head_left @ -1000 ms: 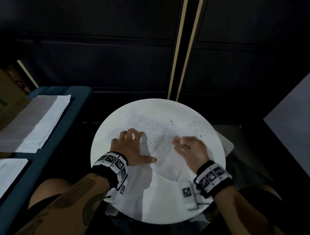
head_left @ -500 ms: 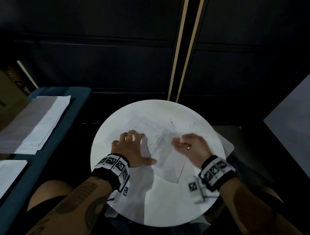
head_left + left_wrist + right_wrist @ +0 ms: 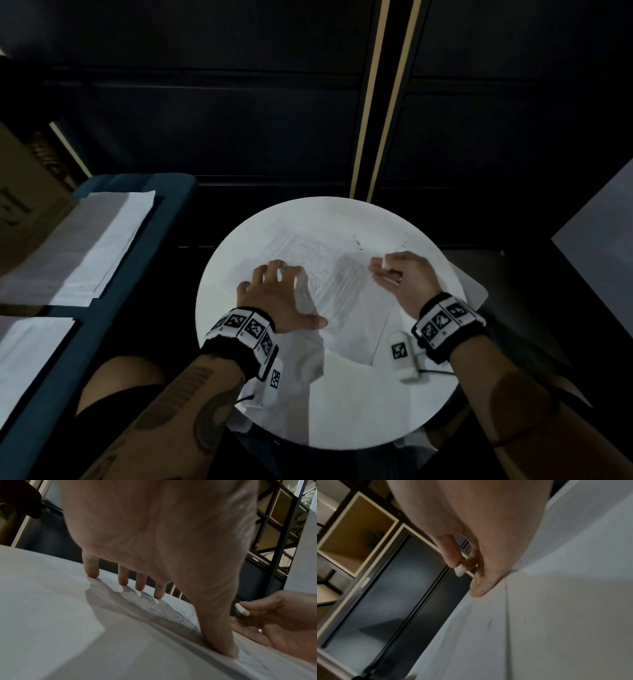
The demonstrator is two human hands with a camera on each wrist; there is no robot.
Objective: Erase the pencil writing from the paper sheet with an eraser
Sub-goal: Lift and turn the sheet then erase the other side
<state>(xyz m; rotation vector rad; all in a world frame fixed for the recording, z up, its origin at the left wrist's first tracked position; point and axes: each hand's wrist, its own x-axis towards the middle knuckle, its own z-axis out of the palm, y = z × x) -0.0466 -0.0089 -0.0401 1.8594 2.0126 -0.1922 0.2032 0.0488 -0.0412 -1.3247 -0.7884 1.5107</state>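
Fingers [image 3: 124, 579] of the left hand [image 3: 279, 298] were spread straight, pressing the paper sheet [image 3: 346, 301] onto the round white table [image 3: 342, 404]. The right hand [image 3: 406, 281] hovered at the sheet's right edge, pinching the small white eraser [image 3: 386, 262]. Risk: a hard stroke could crease or drag the sheet if the pressing eased. Grey pencil writing [image 3: 339, 277] remained between the hands; dark crumbs [image 3: 359, 244] lay beyond.

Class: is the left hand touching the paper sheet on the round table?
Touching. The left wrist view shows the left hand with its fingertips and thumb pressed down on the paper sheet, no gap beneath them.
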